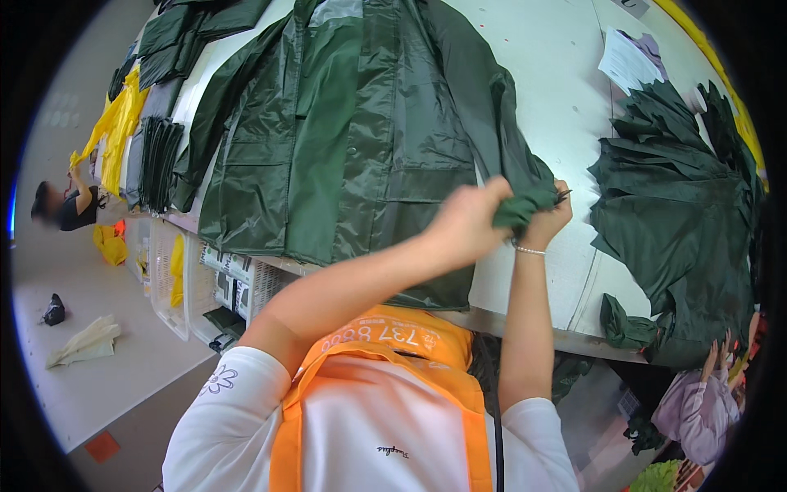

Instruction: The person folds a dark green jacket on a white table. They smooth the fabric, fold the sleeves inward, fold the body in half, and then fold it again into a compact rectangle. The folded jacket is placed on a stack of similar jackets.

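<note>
A dark green rain jacket (pixel 422 123) lies spread on the white table (pixel 549 90), its front open and the lighter green inside showing. Its right-hand sleeve (pixel 498 111) is drawn toward me and bunched at the cuff (pixel 520 211). My left hand (pixel 469 220), slightly blurred, reaches across and is closed on the near side of the cuff. On the cuff's other side, my right hand (pixel 551 223), with a beaded bracelet at its wrist, is closed on the same cloth. A small dark pointed tip (pixel 564 195) sticks out by the right fingers; its kind cannot be made out.
Dark green garments (pixel 672 205) are heaped at the right, with white paper (pixel 631 61) behind them. Folded dark garments (pixel 160 160) and yellow cloth (pixel 123 123) lie at the left. White plastic baskets (pixel 197 287) stand below the table edge. Other people (pixel 701 410) are at both sides.
</note>
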Demonstrator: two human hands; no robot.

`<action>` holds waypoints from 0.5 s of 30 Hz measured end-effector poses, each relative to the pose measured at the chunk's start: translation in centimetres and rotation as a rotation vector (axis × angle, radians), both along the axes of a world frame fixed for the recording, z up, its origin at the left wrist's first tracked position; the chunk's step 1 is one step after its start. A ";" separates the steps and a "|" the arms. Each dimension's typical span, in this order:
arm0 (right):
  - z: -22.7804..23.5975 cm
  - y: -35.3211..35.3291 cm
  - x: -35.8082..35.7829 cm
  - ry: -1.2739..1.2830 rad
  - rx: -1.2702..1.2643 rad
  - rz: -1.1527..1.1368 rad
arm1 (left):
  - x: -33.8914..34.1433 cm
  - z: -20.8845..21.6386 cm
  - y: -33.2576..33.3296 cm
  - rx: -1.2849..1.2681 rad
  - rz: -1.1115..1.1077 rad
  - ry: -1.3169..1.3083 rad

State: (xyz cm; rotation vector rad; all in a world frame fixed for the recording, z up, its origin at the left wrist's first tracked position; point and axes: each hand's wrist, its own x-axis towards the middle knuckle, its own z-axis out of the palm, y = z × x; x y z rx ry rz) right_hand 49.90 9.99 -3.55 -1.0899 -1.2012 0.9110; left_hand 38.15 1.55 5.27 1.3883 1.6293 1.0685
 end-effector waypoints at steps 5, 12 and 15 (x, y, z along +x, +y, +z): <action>8.9 -7.4 -2.5 -0.314 -0.177 0.692 | -9.0 -4.3 3.8 0.123 0.655 0.187; 4.6 -2.3 2.1 -0.204 -0.179 0.046 | -3.1 -0.5 -3.6 -0.018 -0.144 0.036; 4.7 -3.1 3.0 -0.375 0.037 0.041 | -2.8 -0.7 -4.0 0.126 -0.221 -0.037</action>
